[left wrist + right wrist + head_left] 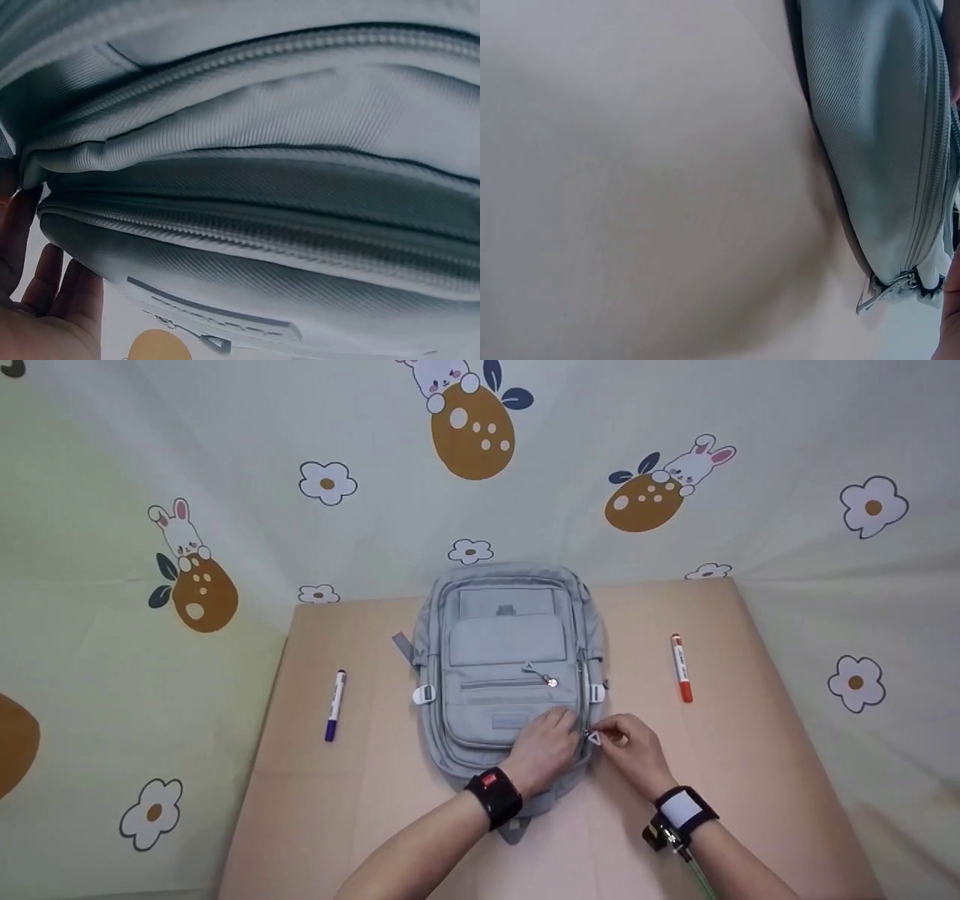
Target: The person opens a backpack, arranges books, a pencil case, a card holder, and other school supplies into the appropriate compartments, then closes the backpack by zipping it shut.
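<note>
A grey backpack (506,639) lies front side up on the table, its bottom end toward me. My left hand (546,746) rests over its lower right front, fingers bent around the edge of the zipped section. In the left wrist view, the fingers (56,289) curl beside the bag's edge, near two long zippers. At the right side my right hand (634,744) pinches with thumb and forefinger at a triangular zipper pull (595,739). The right wrist view shows a zipper pull (868,301) sticking out from its slider, close to a finger (951,300).
A blue-capped marker (335,705) lies left of the backpack, and a red-capped marker (682,669) lies to its right. The tan tabletop (300,810) backs onto a patterned curtain (555,510). Another pull (553,682) hangs from the front pocket zipper.
</note>
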### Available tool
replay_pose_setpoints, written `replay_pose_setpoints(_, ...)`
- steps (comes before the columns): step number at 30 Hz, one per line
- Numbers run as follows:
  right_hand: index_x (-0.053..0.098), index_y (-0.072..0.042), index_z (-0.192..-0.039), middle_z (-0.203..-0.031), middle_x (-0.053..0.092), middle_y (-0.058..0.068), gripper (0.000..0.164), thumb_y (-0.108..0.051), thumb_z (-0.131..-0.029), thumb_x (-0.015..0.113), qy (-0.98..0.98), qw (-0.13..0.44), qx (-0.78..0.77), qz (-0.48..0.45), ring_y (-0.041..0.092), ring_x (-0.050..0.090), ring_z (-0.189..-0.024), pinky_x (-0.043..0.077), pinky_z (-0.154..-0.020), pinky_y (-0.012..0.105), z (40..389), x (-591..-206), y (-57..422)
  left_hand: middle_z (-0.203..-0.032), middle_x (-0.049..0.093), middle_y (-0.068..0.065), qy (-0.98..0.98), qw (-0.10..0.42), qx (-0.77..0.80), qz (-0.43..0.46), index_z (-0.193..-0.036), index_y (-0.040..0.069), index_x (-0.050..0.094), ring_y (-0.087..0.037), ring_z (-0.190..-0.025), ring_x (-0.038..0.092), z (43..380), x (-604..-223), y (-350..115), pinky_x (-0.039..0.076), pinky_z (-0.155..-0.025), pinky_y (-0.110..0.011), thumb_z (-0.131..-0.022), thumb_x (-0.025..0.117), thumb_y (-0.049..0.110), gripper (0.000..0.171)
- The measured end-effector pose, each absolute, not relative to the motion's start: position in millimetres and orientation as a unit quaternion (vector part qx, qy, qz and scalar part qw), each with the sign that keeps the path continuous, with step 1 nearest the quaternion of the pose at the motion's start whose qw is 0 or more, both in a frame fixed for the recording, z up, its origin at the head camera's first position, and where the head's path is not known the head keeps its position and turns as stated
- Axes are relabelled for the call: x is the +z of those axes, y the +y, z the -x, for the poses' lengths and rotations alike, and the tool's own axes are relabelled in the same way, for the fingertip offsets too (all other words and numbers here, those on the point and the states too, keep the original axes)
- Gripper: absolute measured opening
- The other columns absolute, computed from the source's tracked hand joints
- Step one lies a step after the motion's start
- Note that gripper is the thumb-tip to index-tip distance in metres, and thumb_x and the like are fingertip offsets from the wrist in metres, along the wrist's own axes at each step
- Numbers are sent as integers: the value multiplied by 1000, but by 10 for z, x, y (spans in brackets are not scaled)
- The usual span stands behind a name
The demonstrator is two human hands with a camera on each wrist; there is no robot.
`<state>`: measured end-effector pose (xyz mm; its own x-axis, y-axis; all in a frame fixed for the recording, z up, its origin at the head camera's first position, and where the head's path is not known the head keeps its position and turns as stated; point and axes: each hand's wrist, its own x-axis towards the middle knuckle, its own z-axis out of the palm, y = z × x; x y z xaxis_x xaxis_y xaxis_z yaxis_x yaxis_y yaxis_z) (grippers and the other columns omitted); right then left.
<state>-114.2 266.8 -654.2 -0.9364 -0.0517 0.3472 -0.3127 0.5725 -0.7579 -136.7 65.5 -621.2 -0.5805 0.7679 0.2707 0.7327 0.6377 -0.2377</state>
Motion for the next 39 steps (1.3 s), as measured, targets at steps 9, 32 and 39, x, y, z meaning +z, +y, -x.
replay_pose_setpoints(9,72,-9,-94,-91,67,-2,30,12,-74,81,-887,209,358,-202,14,59,-86,49,-77,24,1330,-6502,2730,-121,56,-4,-888,163,64,424,-103,13,75,-19,-112,55,1365,-6193,652,52,-90,-25,-89,70,22,17)
replay_pose_setpoints(32,66,-5,-94,-91,62,5,18,10,-84,70,-881,133,446,-85,18,57,-81,47,-71,26,1676,-6445,2707,-127,56,-6,-896,125,58,423,-108,10,74,-20,-112,55,1358,-6166,643,53,-89,-27,-83,75,20,27)
replay_pose_setpoints(39,65,-7,-91,-88,62,3,23,12,-79,72,-890,170,402,-132,18,56,-79,46,-69,30,1699,-6446,2734,-125,57,-4,-897,135,41,418,-101,12,75,-20,-112,55,1359,-6172,637,53,-88,-27,-86,71,19,17)
